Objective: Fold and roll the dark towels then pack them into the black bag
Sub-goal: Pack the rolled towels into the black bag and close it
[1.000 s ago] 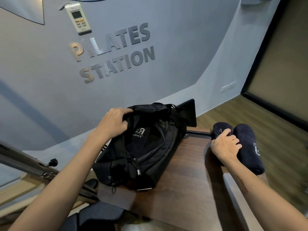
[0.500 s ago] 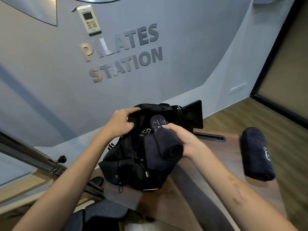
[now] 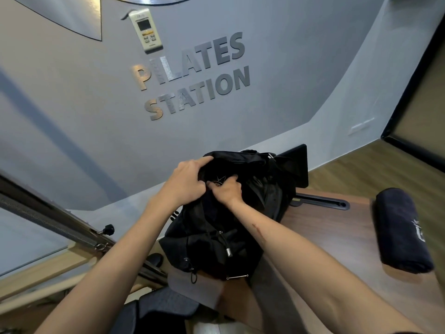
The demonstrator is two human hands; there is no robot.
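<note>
Both hands (image 3: 186,182) at the black bag (image 3: 216,237) mouth — rolled towel (image 3: 401,231) lies apart.

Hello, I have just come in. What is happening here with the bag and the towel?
A person is packing rolled dark towels into a black bag that stands on a wooden table. The left hand holds the bag's opening wide. The right hand pushes one towel down into it; only its top end shows. A second rolled towel lies on the table to the right, not yet packed.
</note>
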